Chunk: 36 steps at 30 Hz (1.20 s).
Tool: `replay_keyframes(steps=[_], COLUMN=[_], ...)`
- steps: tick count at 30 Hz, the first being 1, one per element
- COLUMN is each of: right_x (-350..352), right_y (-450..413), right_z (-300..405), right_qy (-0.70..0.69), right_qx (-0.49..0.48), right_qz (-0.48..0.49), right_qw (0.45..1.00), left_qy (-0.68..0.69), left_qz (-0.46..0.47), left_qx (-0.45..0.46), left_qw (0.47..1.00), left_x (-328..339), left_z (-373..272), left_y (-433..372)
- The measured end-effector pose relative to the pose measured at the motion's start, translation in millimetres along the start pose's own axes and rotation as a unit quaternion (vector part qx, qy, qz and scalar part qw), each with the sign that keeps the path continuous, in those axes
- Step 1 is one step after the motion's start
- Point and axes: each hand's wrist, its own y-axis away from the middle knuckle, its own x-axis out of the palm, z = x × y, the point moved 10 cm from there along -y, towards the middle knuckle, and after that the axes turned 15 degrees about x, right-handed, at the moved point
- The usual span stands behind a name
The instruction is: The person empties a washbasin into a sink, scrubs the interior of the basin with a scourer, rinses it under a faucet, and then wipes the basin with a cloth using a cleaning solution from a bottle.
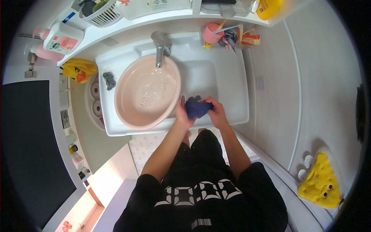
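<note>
A bunched dark blue cloth [198, 108] is held between my two hands over the front edge of a white sink [232, 87]. My left hand [184, 113] supports its left side, with the palm partly beneath it. On the right side, my right hand [216, 111] pinches the cloth between thumb and fingers. Just left of my hands, a pale pink plastic basin [124, 116] sits tilted in the sink with water in it. A chrome faucet [159, 47] reaches over the basin's back rim, and the water below its spout is rippled and bubbly.
A grey scouring pad [109, 81] lies on the sink's left ledge. At the back right stands a pink cup [212, 34] among brushes and small packets. Pump bottles [65, 37] and a white basket [105, 16] occupy the shelf behind. A yellow cloth [79, 69] hangs at left.
</note>
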Motion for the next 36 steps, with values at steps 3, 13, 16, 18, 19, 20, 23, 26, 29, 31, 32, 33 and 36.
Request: replay_keyframes(steps=[3,13,16,18,19,20,23,26,29,31,32,33,36], right_x=[21.4,-8.6,13.5,23.7,17.2,12.0,-1.6,-5.1,-8.3,-9.7,-7.6,-16.3,14.1], right_y=[-5.9,-45.9,-59.8,-58.3,-54.4,-53.7,-48.9,-48.3,-50.6,-48.1,-47.8,-47.3,-32.9], right_z=[-19.5,-128.6,-145.9,-139.4,-144.4,-146.9,-152.5,-127.0,-128.5,-131.7,-133.6,-131.4,-146.2], right_qy=[-0.1,-0.426,-0.496,-0.496,-0.473,-0.464,-0.327,-0.192,-0.152,-0.203,-0.252,-0.253,-0.385], right_qx=[0.073,0.258,0.204,0.229,0.251,0.269,0.321,0.317,0.289,0.305,0.319,0.318,0.452], right_qz=[0.079,-0.144,0.007,-0.01,-0.075,-0.111,-0.155,-0.236,-0.236,-0.199,-0.16,-0.158,0.029], right_qw=[0.989,0.855,0.844,0.838,0.841,0.837,0.875,0.898,0.915,0.909,0.9,0.9,0.805], left_qy=[0.067,-0.594,-0.632,-0.634,-0.635,-0.66,-0.678,-0.627,-0.627,-0.648,-0.652,-0.653,-0.65], left_qz=[-0.002,0.061,0.076,0.064,0.065,0.052,0.034,-0.048,-0.03,0.044,0.115,0.114,0.27], left_qx=[0.004,0.577,0.545,0.499,0.497,0.456,0.421,0.283,0.289,0.395,0.494,0.495,0.575], left_qw=[0.998,0.557,0.546,0.587,0.588,0.595,0.601,0.725,0.722,0.65,0.563,0.562,0.417], left_x=[-10.8,89.2,105.8,90.1,90.4,85.5,78.4,31.4,24.4,48.2,72.2,73.5,111.9], left_z=[19.7,-41.2,-45.3,-46.5,-47.6,-46.0,-46.7,-42.3,-40.7,-49.1,-50.6,-53.9,-39.1], left_y=[-51.4,38.6,34.6,8.1,1.3,-12.1,-37.6,-74.0,-81.7,-56.3,-28.6,-15.7,34.5])
